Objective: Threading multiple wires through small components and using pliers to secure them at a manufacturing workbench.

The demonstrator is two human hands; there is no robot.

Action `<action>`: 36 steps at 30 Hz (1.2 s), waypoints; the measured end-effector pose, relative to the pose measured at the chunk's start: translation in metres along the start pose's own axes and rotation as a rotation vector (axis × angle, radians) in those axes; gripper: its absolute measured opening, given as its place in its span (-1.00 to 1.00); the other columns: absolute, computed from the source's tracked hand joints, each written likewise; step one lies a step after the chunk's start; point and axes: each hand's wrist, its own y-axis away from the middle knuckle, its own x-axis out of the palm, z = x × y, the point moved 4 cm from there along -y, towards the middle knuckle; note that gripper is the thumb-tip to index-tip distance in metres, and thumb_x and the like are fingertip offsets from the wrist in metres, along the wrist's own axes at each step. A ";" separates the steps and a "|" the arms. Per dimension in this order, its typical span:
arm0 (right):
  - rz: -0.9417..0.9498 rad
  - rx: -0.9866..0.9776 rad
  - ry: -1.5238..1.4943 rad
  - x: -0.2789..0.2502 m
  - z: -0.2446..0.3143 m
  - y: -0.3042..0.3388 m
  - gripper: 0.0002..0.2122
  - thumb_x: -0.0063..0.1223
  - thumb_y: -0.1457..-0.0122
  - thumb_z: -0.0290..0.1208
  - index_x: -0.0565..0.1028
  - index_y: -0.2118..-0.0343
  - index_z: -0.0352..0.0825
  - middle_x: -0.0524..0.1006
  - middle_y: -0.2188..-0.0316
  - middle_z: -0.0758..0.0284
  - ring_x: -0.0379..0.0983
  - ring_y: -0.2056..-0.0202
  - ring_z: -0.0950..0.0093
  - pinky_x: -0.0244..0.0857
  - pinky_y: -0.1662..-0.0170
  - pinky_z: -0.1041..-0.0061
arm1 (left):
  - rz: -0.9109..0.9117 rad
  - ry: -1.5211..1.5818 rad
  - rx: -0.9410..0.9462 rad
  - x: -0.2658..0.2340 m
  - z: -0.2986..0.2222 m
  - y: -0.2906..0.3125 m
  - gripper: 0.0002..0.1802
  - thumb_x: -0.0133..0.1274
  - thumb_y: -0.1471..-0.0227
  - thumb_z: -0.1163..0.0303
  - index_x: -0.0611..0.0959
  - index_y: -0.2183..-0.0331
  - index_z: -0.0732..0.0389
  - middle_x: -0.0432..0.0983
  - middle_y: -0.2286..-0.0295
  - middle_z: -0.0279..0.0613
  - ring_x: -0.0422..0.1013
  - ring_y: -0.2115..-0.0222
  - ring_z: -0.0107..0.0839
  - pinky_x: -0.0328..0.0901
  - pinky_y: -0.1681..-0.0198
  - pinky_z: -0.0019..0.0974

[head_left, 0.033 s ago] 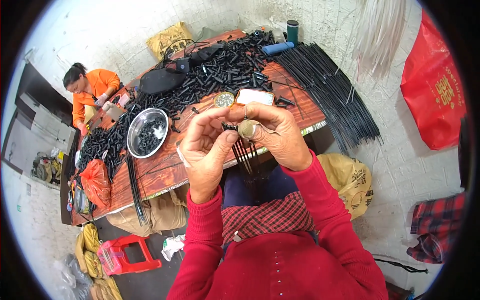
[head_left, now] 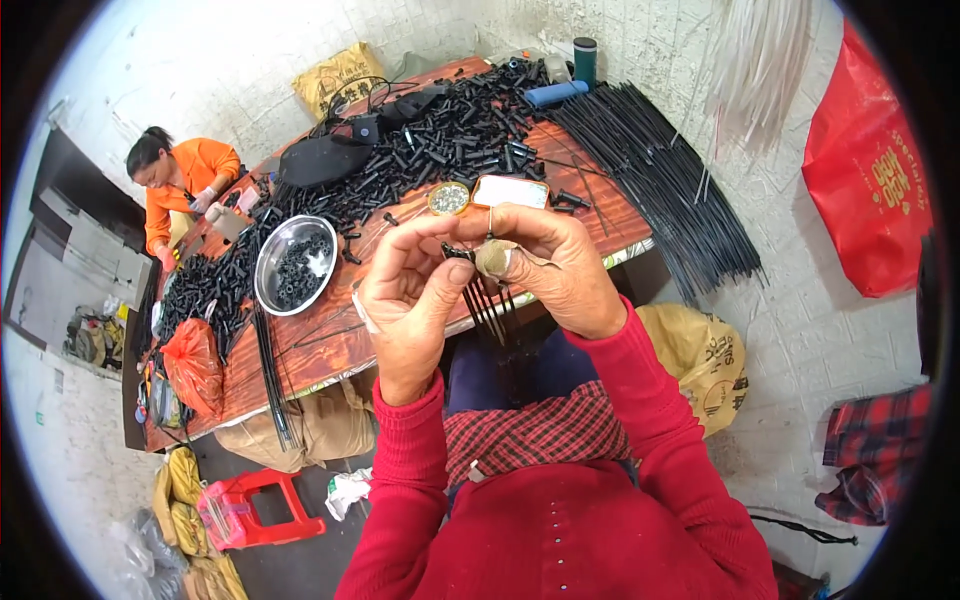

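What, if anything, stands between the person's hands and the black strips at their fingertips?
Nothing visible blocks the left hand or right hand from the black strips. Only the tan cover on the right thumb's tip may come between skin and strips.

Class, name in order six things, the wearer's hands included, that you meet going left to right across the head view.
Tied red plastic bag, metal bowl, left hand, right hand, yellow sack, hanging red bag.

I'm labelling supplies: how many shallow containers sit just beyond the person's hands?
2: a round dish of small metallic bits, beyond the left hand; a rectangular tray beside it, beyond the right hand. Others may be hidden.
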 end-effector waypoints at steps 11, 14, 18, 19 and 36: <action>-0.002 0.086 -0.160 0.002 -0.006 0.001 -0.84 0.15 -0.15 -0.45 0.48 0.26 -0.40 0.55 0.27 0.37 0.49 0.25 0.61 0.41 0.12 0.54 | 0.093 -0.138 0.089 -0.010 -0.009 -0.002 -0.79 0.15 -0.07 0.46 0.56 0.24 0.36 0.48 0.30 -0.22 0.38 0.31 -0.53 0.27 0.23 -0.49; 0.116 0.118 -0.175 0.002 -0.003 -0.003 -0.84 0.15 -0.16 -0.41 0.51 0.28 -0.39 0.56 0.39 0.38 0.49 0.35 0.61 0.40 0.23 0.59 | 0.190 -0.113 0.136 -0.014 -0.012 -0.005 -0.78 0.16 -0.06 0.41 0.53 0.32 0.36 0.45 0.35 -0.14 0.37 0.33 -0.44 0.28 0.23 -0.44; 0.141 0.201 -0.151 0.002 -0.003 -0.003 -0.82 0.16 -0.16 -0.39 0.54 0.28 -0.40 0.56 0.40 0.39 0.49 0.36 0.61 0.40 0.24 0.58 | 0.230 -0.096 0.109 -0.016 -0.015 -0.007 -0.77 0.17 -0.04 0.39 0.53 0.35 0.35 0.44 0.37 -0.14 0.35 0.34 -0.44 0.27 0.23 -0.42; 0.142 0.201 -0.153 0.002 -0.003 -0.004 -0.82 0.16 -0.16 -0.39 0.54 0.28 -0.40 0.56 0.40 0.39 0.49 0.36 0.61 0.40 0.24 0.58 | 0.229 -0.098 0.109 -0.016 -0.015 -0.008 -0.77 0.17 -0.04 0.39 0.53 0.35 0.35 0.44 0.37 -0.14 0.35 0.34 -0.44 0.27 0.23 -0.42; 0.209 0.238 -0.196 0.006 0.001 -0.001 -0.81 0.07 -0.23 -0.28 0.47 0.34 -0.33 0.50 0.45 0.44 0.43 0.40 0.63 0.30 0.28 0.62 | 0.358 0.104 0.040 -0.015 -0.003 -0.009 -0.72 0.18 -0.05 0.24 0.44 0.42 0.17 0.28 0.47 -0.27 0.23 0.45 -0.47 0.19 0.37 -0.45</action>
